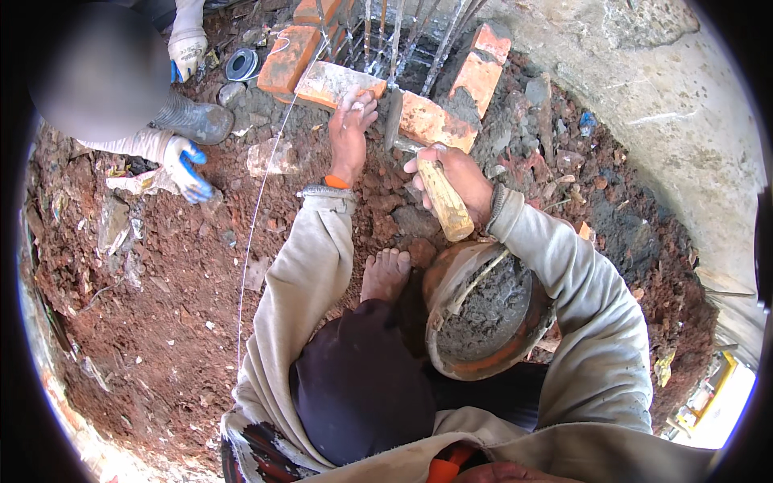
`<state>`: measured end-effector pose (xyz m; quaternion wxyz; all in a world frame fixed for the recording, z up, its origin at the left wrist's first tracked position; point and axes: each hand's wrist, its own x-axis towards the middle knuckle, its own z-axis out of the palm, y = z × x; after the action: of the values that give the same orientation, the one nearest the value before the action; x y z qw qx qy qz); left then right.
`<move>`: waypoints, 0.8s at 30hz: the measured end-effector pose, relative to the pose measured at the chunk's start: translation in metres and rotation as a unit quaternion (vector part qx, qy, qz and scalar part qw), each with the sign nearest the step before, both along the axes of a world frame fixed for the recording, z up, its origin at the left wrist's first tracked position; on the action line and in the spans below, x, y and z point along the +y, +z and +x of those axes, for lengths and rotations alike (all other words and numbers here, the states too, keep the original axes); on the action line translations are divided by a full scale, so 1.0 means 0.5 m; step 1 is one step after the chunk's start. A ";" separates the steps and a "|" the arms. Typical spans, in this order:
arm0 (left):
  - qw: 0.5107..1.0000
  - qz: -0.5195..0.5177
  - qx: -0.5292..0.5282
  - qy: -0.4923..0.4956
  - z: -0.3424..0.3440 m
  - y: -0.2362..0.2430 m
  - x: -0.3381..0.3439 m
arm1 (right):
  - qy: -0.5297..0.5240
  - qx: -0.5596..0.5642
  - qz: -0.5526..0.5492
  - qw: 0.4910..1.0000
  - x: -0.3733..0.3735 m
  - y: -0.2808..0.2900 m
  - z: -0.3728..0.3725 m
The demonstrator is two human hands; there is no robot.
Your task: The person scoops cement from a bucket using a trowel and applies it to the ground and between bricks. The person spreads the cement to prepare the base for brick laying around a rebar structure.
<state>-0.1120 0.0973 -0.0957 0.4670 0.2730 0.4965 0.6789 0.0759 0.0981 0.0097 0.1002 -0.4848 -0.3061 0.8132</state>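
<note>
My left hand (349,131) rests its slightly curled, separated fingertips at the front edge of a pale-topped brick (326,81). My right hand (469,182) is closed on the wooden handle (446,204) of a trowel. The grey metal blade (393,121) stands beside the end of another brick (437,125), at the gap between the bricks. The bricks form a low surround about several vertical steel bars (396,48), with wet mortar around them. A bucket of grey mortar (483,326) sits below my right forearm, beside my bare foot (385,276).
At upper left, a co-worker's gloved hands (183,169) (188,56) and rubber boot (193,121) are near a wire spool (241,64). A taut white string (256,209) runs left of me to the bricks. Red rubble soil (145,290) surrounds me; a concrete slab (644,97) borders the right.
</note>
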 end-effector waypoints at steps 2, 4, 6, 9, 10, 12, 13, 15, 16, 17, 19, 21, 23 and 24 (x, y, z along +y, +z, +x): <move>1.000 0.016 0.001 -0.003 -0.010 0.005 0.004 | 0.013 0.021 0.004 1.000 0.009 0.004 0.004; 1.000 0.025 -0.001 -0.004 -0.007 0.006 -0.008 | 0.058 0.062 0.009 0.996 0.023 0.008 0.003; 0.999 0.017 -0.029 0.019 0.002 0.013 -0.029 | 0.006 0.062 -0.048 0.997 0.011 0.018 -0.003; 0.996 0.017 -0.067 0.053 0.025 0.026 -0.071 | 0.045 0.186 -0.025 0.981 0.016 0.096 0.068; 0.997 0.004 -0.073 0.028 0.040 0.028 -0.098 | 0.067 0.170 0.089 0.979 0.008 0.152 0.113; 0.992 -0.027 0.017 -0.126 0.068 0.063 -0.177 | 0.115 0.019 0.247 0.962 -0.035 0.300 0.205; 0.973 -0.017 0.057 -0.222 0.075 0.085 -0.210 | 0.164 -0.043 0.307 0.936 -0.063 0.356 0.256; 0.896 0.031 0.102 -0.431 0.097 0.113 -0.249 | 0.270 -0.186 0.356 0.875 -0.105 0.444 0.379; 0.877 0.046 0.118 -0.464 0.119 0.112 -0.275 | 0.334 -0.245 0.333 0.847 -0.136 0.473 0.433; 0.858 0.058 0.140 -0.491 0.136 0.116 -0.299 | 0.349 -0.298 0.324 0.827 -0.171 0.487 0.449; 0.802 0.045 0.220 -0.553 0.154 0.120 -0.313 | 0.424 -0.380 0.362 0.739 -0.228 0.457 0.485; 0.799 0.009 0.179 -0.574 0.197 0.123 -0.299 | 0.454 -0.478 0.352 0.664 -0.291 0.416 0.488; 0.823 0.070 0.061 -0.560 0.253 0.152 -0.282 | 0.465 -0.523 0.388 0.600 -0.349 0.320 0.486; 0.835 0.041 0.057 -0.546 0.265 0.143 -0.282 | 0.469 -0.523 0.363 0.612 -0.362 0.273 0.474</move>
<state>0.0203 -0.0437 -0.0240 0.7213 0.5566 0.2643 0.3165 0.3131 -0.0827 0.1461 -0.3045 -0.5419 -0.7622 0.1805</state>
